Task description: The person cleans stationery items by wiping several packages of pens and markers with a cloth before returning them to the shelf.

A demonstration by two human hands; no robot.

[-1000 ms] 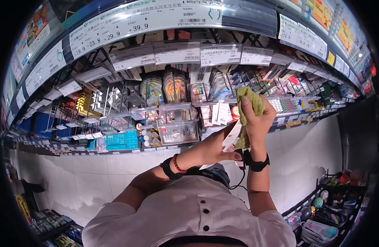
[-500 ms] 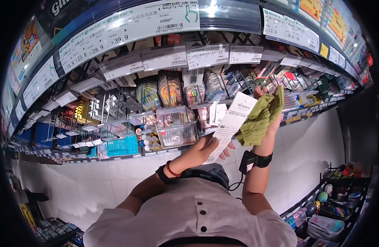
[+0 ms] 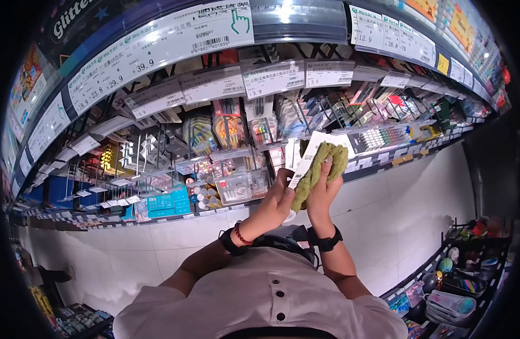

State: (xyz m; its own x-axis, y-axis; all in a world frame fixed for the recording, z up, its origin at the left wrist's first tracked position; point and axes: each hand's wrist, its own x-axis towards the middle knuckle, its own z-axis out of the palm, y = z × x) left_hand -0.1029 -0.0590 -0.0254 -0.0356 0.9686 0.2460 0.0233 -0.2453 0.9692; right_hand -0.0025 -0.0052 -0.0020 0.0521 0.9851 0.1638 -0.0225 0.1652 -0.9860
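My left hand (image 3: 273, 206) is closed on the lower end of a long white cardboard sleeve (image 3: 309, 153) with small print and a barcode. Beside it, my right hand (image 3: 322, 198) grips a green textured cloth (image 3: 309, 179), bunched and folded, with the thumb pressed on top. The cloth lies against the sleeve and covers part of it. Both hands are close together in front of my body, just short of the shelf edge. The fingers under the sleeve and cloth are partly hidden.
A store shelf with hanging packs of stationery (image 3: 230, 131) and price labels (image 3: 274, 79) curves across in front. Teal boxes (image 3: 168, 202) and a clear plastic box (image 3: 242, 186) stand on its lower level. A low rack with toys (image 3: 449, 305) is behind at right.
My right hand has come down and left towards my left hand, and the cloth, earlier hanging spread over that forearm, is now bunched in its grip. The sleeve has shifted left, partly behind the cloth.
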